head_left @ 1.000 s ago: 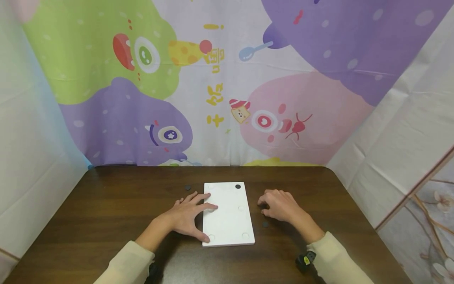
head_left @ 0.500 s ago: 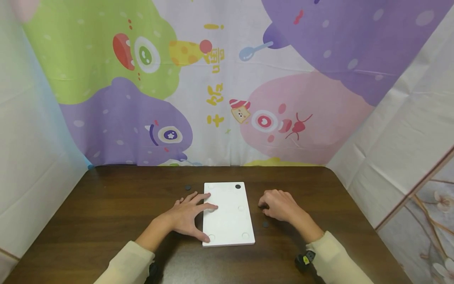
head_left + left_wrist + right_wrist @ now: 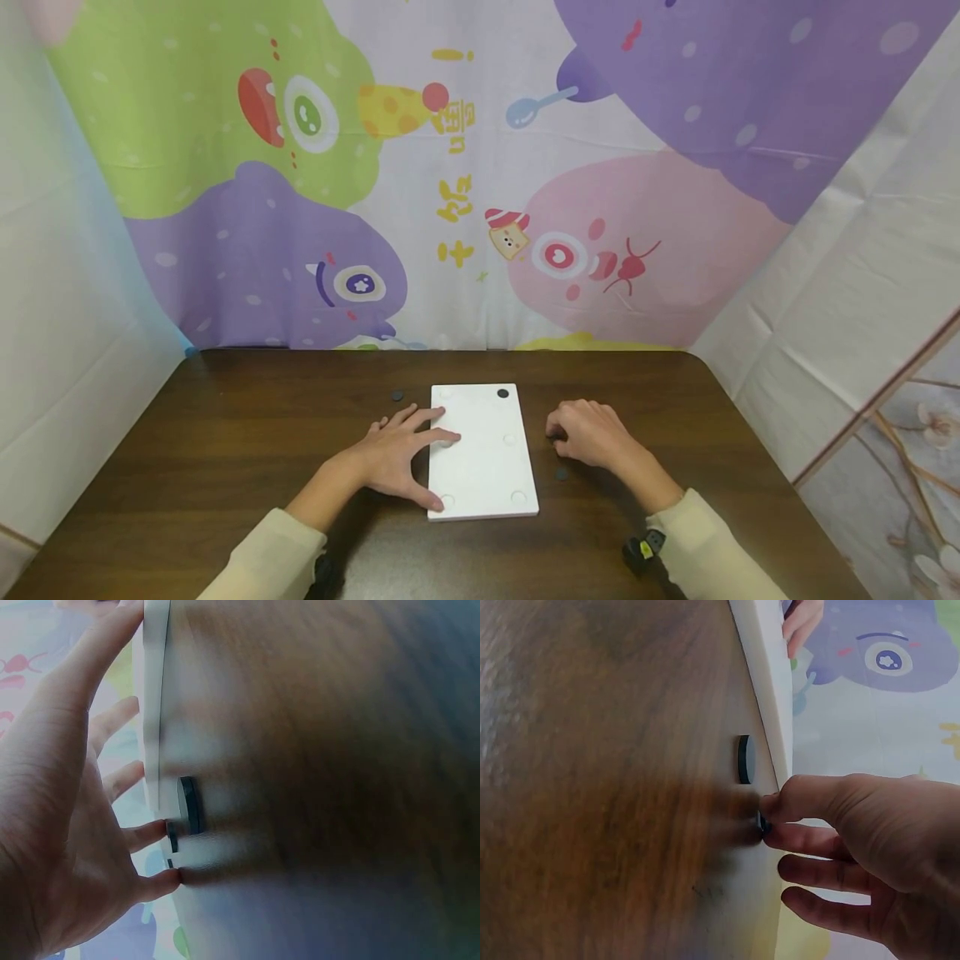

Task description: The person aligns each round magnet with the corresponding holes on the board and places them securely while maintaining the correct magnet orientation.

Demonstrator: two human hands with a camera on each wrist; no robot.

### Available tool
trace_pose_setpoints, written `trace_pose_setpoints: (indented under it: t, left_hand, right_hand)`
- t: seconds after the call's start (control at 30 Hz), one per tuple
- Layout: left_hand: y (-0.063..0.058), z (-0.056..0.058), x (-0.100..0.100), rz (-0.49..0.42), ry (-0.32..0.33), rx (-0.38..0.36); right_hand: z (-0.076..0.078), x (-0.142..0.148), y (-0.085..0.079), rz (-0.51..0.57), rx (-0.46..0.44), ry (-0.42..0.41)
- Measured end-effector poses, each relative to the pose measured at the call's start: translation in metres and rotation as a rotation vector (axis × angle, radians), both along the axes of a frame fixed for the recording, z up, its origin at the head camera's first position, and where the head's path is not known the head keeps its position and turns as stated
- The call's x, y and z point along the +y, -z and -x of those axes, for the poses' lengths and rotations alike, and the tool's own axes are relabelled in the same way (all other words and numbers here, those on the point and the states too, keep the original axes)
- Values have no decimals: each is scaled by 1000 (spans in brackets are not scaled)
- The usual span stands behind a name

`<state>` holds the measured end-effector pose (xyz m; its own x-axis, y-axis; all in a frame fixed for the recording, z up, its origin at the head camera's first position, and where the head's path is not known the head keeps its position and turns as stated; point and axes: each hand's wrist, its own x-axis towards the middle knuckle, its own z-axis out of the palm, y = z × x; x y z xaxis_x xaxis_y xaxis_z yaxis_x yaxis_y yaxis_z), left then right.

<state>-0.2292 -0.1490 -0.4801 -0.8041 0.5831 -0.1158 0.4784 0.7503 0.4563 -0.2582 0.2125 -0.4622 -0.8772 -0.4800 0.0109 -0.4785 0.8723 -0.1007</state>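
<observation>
Brown table (image 3: 187,450) bears white board (image 3: 480,475) before apparently cloth backdrop (image 3: 457,308).

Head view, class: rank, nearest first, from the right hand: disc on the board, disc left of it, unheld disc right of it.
1. Unheld disc: right of the board.
2. Board disc: far right corner.
3. Left disc: beyond the left hand.

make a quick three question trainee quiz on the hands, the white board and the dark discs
1. Which corner of the white board has a dark disc in it: a) near left, b) far right, c) near right?
2. True or false: the left hand reaches past the board's right edge.
3. Fill in: the right hand pinches a ____.
Key: 1 b; 2 false; 3 dark disc.
</observation>
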Motion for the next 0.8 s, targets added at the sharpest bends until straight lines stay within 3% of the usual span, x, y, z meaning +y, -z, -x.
trace_pose_setpoints:
  t: [0.8]
  left_hand:
    - [0,0,0,-2,2,-7]
  right_hand:
    - [1,-2,8,25,65,-44]
